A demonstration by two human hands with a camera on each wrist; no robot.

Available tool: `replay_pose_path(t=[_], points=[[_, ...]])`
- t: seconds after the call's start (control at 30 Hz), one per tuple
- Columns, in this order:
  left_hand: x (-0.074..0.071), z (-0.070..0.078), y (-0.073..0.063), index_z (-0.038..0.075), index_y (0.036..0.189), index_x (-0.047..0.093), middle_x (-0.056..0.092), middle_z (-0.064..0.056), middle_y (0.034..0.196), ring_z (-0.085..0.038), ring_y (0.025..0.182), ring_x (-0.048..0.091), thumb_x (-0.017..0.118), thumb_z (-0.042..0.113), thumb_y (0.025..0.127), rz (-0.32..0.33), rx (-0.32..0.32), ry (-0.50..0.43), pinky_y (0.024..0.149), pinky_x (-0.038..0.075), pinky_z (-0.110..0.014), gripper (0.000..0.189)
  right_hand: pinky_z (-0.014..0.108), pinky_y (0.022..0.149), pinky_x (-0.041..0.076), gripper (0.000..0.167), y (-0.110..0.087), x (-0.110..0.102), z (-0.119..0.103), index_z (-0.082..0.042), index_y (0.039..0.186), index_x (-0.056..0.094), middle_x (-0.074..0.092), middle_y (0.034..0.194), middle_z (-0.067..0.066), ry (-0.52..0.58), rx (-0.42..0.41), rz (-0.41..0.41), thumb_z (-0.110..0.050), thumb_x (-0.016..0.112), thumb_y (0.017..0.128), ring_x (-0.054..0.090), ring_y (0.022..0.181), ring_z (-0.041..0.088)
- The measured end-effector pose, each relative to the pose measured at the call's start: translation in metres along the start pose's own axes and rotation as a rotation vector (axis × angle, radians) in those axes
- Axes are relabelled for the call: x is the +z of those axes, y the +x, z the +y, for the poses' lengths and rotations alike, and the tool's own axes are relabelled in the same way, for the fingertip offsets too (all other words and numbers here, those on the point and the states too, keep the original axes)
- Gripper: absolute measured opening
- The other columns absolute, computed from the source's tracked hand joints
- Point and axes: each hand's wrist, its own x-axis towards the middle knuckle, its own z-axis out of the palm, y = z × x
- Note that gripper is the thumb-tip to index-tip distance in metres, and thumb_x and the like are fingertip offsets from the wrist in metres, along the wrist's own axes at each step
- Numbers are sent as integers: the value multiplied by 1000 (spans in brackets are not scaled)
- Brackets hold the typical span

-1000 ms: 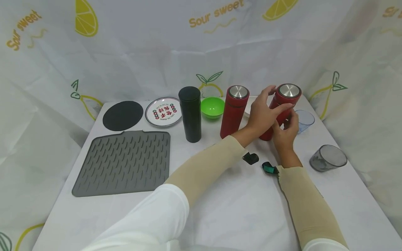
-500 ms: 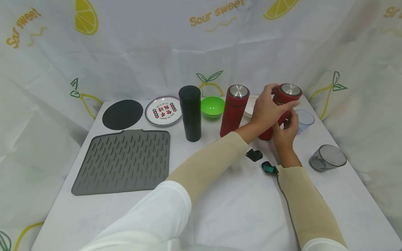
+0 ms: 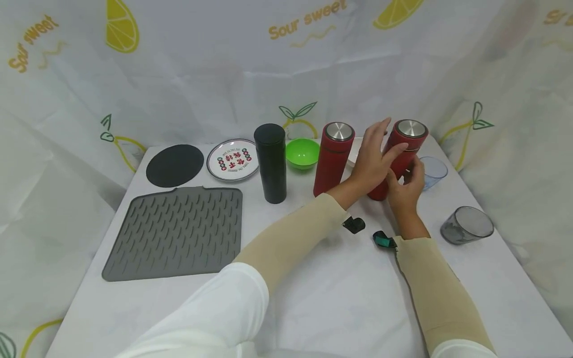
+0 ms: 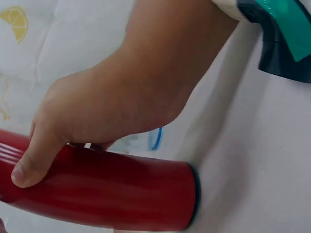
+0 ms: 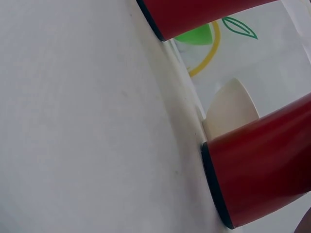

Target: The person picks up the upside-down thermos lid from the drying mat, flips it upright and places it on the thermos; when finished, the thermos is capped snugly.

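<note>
A red thermos (image 3: 400, 164) with a steel-topped lid (image 3: 412, 128) stands at the right back of the table. My right hand (image 3: 406, 191) grips its body low down; in the left wrist view the thumb of that hand (image 4: 112, 102) lies along the red side. Beside the lid, my left hand (image 3: 370, 159) has its fingers stretched out, the thumb reaching across the front of the bottle. Whether this thumb touches the bottle I cannot tell. A second red thermos (image 3: 333, 159) stands just left of that hand. The right wrist view shows the lower part of the gripped thermos (image 5: 262, 165).
Left of the red bottles are a green bowl (image 3: 303, 153), a black tumbler (image 3: 271, 164), a printed plate (image 3: 233, 159), a black round mat (image 3: 175, 165) and a grey ridged mat (image 3: 174, 233). A white bowl (image 5: 232, 109) sits behind. Blue (image 3: 433, 171) and grey (image 3: 467, 225) glasses stand right.
The left hand turned rightward around the lid half a second ago, then came back left with its fingers spread off the lid. The right hand keeps its grip on the thermos.
</note>
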Motion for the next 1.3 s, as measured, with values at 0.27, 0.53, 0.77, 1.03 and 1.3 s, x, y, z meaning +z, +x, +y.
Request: replay_pose_path(t=[0.27, 0.53, 0.77, 1.03, 1.3], points=[[3, 16, 3, 13, 152, 26, 48, 4, 137, 3, 120, 41, 64, 39, 93, -33, -65, 15, 97, 35, -13, 75, 25, 79, 43, 53, 0, -1, 5, -1, 131, 55, 52, 110, -7, 6, -24, 6, -12, 72, 82, 50, 98, 14], [6, 24, 21, 29, 152, 23, 43, 19, 134, 6, 113, 46, 81, 51, 73, -33, -272, 79, 86, 43, -14, 100, 26, 82, 42, 52, -1, 0, 8, -5, 134, 53, 50, 112, -10, -27, -24, -26, -8, 71, 85, 49, 101, 14], [-4, 8, -4, 18, 146, 38, 45, 11, 140, 9, 123, 37, 70, 39, 90, 76, -108, 15, 99, 34, -14, 68, 24, 85, 42, 61, -1, 0, 3, -1, 134, 52, 52, 116, -5, 15, -6, -2, -20, 77, 83, 50, 106, 17], [1, 21, 9, 22, 152, 27, 48, 13, 133, 5, 114, 47, 74, 43, 84, -57, -186, -9, 90, 41, -14, 86, 23, 79, 42, 50, -2, 0, 6, -2, 130, 55, 51, 110, -9, -1, -3, -9, -3, 69, 82, 49, 97, 13], [7, 20, 13, 25, 148, 33, 44, 16, 135, 8, 114, 43, 80, 47, 77, 33, -208, 55, 88, 41, -13, 88, 25, 87, 43, 57, 0, -5, 7, -3, 135, 51, 50, 115, -7, -6, -13, -29, -13, 74, 84, 50, 104, 15]])
